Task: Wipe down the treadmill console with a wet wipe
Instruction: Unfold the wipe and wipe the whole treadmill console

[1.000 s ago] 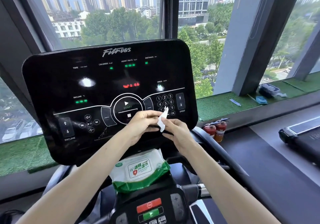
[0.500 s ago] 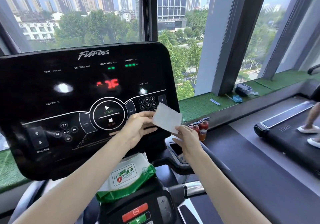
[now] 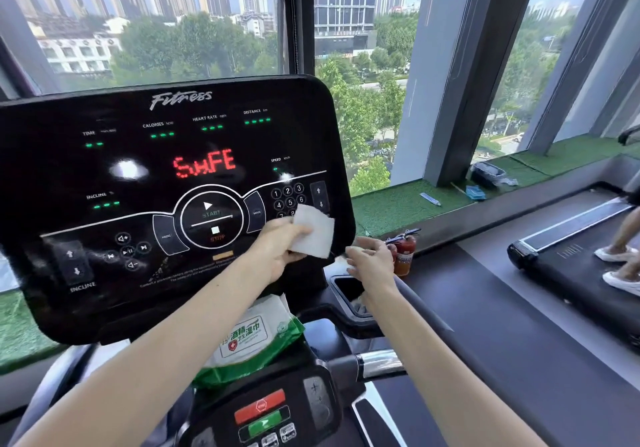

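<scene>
The black treadmill console (image 3: 104, 169) fills the left half of the head view, with red letters lit at its centre. My left hand (image 3: 277, 249) holds an unfolded white wet wipe (image 3: 313, 233) against the console's lower right corner, over the number keypad. My right hand (image 3: 369, 259) hovers just right of the wipe, fingers relaxed, holding nothing. A green-and-white wet wipe pack (image 3: 252, 339) lies below the console on the treadmill's middle bar.
A small red fire extinguisher (image 3: 403, 252) stands just right of my right hand. A cup tray (image 3: 349, 290) sits below it. A second treadmill (image 3: 571, 249) at the right has a person's feet (image 3: 616, 256) on it. Small items lie on the green window ledge (image 3: 398, 204).
The wipe went from bunched between both hands to spread flat. My right hand has let go of it; my left hand now holds it alone against the keypad area.
</scene>
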`<state>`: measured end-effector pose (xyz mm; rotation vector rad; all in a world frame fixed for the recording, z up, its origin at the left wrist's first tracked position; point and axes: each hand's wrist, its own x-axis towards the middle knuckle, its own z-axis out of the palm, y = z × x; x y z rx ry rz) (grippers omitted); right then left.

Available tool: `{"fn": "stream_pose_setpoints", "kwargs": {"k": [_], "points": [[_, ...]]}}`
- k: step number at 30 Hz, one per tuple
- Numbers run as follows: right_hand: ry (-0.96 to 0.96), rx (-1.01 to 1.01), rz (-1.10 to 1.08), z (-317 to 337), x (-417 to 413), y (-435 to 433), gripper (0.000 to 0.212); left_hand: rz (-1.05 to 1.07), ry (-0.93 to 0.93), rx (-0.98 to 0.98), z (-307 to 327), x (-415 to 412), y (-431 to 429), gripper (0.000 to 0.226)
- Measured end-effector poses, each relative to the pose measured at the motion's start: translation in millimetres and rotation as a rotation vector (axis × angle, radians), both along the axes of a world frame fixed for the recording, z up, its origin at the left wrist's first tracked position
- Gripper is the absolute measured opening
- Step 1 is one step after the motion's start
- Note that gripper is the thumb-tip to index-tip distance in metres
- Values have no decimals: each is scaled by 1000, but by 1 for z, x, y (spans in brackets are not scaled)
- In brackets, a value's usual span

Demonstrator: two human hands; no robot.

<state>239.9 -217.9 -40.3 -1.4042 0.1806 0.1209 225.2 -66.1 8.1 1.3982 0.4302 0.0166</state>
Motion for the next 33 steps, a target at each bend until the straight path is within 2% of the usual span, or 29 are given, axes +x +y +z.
{"fn": "stream_pose_setpoints", "kwargs": {"k": [2,4,8,13,18,19,21,23,26,29,31,33], "points": [[-63,-13,28,5,-1,1,26,-1,-53,198,2,-1,-1,9],[-90,57,123,13,-5,6,29,-73,-98,330,3,-5,-3,7],[-57,194,250,18,-6,16,32,-176,-142,365,0,-12,-6,11],[-56,263,298,14,-8,28,14,-155,-134,424,0,-18,9,11],[-70,276,321,14,-10,47,11,-15,-232,705,-6,-29,28,8],[-75,280,336,14,-11,52,11,9,-238,716,-8,-31,33,16],[-84,282,379,15,-13,63,12,50,-207,621,-8,-37,43,33],[-103,273,428,16,-16,75,14,62,-148,502,-8,-44,53,36],[-149,206,500,18,-22,93,17,81,-122,451,-8,-61,69,20],[-179,100,557,16,-27,115,17,154,-104,410,-9,-76,87,15],[-310,-99,561,12,-29,129,18,185,-68,399,-10,-86,102,13],[-525,-353,547,5,-30,139,22,274,-66,423,-9,-94,120,11]]}}
